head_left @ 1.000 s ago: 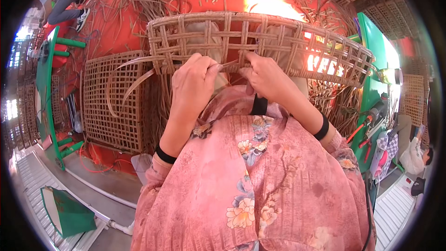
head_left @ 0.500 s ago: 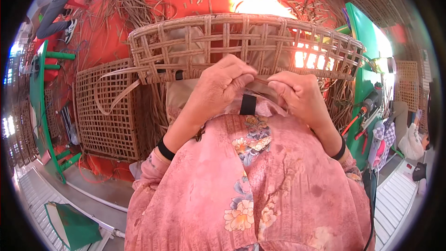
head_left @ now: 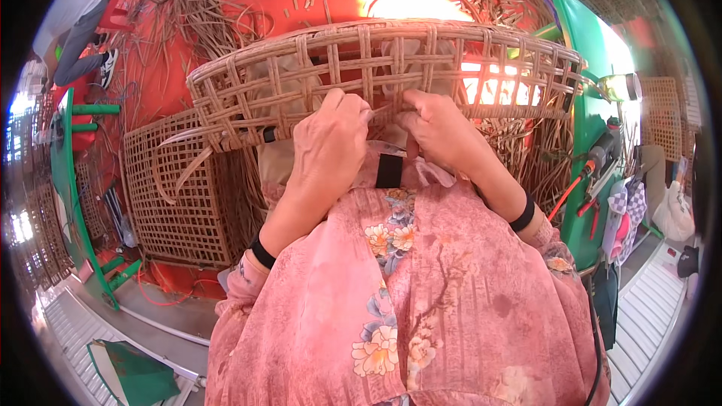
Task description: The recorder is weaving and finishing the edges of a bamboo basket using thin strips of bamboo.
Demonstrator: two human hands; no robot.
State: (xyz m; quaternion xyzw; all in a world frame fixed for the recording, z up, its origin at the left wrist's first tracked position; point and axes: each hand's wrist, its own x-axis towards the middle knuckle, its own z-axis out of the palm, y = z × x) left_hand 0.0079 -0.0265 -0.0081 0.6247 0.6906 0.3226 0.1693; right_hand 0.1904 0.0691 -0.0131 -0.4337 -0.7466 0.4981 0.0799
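A woven rattan basket (head_left: 429,31) with an open lattice lies across my lap, its long curved rim on the far side. My left hand (head_left: 327,139) is closed, fingertips pinched at the middle of the near edge. Just to its right, my right hand (head_left: 445,131) is bent closed at the same edge. A thin rattan strand (head_left: 386,111) spans the small gap between the hands; the fingers partly cover it. Loose strand ends (head_left: 188,174) curl out from the basket's left corner.
At the left stands another lattice basket (head_left: 169,188), near a green-framed bench (head_left: 68,188). Cut strips (head_left: 207,19) litter the red floor. A green board (head_left: 583,53) with a power tool (head_left: 602,152) stands at right. A person (head_left: 79,30) is at the far left.
Both hands have moved slightly left and come closer to the basket's near edge. The right hand has turned its fingers inward. The basket's left end has shifted left and a little nearer.
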